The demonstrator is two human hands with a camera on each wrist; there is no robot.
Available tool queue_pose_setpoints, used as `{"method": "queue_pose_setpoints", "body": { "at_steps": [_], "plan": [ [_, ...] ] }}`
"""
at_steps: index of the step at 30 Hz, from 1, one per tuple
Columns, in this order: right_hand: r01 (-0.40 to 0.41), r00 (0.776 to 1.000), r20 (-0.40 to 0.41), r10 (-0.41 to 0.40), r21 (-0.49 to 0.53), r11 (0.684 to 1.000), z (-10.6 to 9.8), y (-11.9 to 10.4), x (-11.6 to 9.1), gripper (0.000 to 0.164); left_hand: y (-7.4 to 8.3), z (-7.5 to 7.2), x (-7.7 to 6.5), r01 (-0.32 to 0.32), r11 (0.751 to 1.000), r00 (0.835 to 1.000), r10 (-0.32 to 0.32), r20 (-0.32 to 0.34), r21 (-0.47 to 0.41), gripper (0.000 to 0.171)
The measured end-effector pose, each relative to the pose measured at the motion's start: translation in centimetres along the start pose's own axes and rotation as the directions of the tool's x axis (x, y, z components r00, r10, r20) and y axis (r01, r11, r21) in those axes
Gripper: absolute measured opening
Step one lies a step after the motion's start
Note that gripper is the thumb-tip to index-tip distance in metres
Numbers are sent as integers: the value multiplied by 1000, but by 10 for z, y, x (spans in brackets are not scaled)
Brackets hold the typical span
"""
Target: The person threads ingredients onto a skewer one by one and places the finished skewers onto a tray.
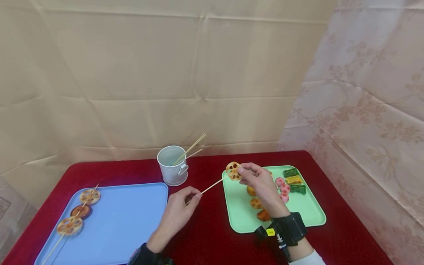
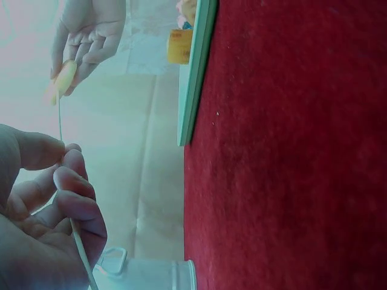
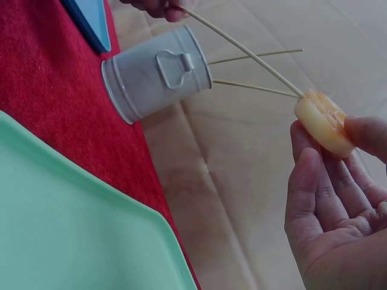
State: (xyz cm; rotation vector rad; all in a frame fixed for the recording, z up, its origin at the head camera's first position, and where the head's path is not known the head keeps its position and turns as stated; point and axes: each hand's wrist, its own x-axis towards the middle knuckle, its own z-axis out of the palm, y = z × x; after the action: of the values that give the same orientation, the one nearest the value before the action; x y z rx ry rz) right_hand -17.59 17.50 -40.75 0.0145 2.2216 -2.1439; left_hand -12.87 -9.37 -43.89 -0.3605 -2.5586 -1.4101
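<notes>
1. My left hand [image 1: 179,210] pinches a thin wooden skewer [image 1: 213,185]; my right hand [image 1: 261,184], a tan, holed lotus-root slice [image 3: 320,124] at its tip.
2. Seemingly done: one three-slice skewer [image 1: 81,211], near the counter's [image 1: 205,228] left edge.
3. Remaining: loose coloured food pieces [image 1: 284,188], near its right edge.

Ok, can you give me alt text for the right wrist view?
The right hand pinches a lotus root slice at the tip of a thin stick, which the left hand holds near the top edge. Beyond is a pale bucket with two other sticks poking out; a green tray and blue tray lie on red cloth.
</notes>
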Motion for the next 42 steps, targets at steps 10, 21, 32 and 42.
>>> {"method": "queue_pose_setpoints", "body": {
  "at_steps": [10,21,32,42],
  "plan": [
    [11,1000,27,-12,9,1000,5,2,0,33,5,6,2,-26,1000,1000,26,-6,-15,7],
    [37,998,49,-35,-43,998,11,8,-2,33,7,8,0,25,999,1000,-25,-5,-42,6],
    [75,996,71,-62,-195,978,20,11,-5,32,8,11,2,29,999,1000,-29,-7,-28,8],
    [62,993,111,-42,-182,981,28,14,-8,29,7,12,0,38,999,999,-38,-5,-29,8]
  ]
}}
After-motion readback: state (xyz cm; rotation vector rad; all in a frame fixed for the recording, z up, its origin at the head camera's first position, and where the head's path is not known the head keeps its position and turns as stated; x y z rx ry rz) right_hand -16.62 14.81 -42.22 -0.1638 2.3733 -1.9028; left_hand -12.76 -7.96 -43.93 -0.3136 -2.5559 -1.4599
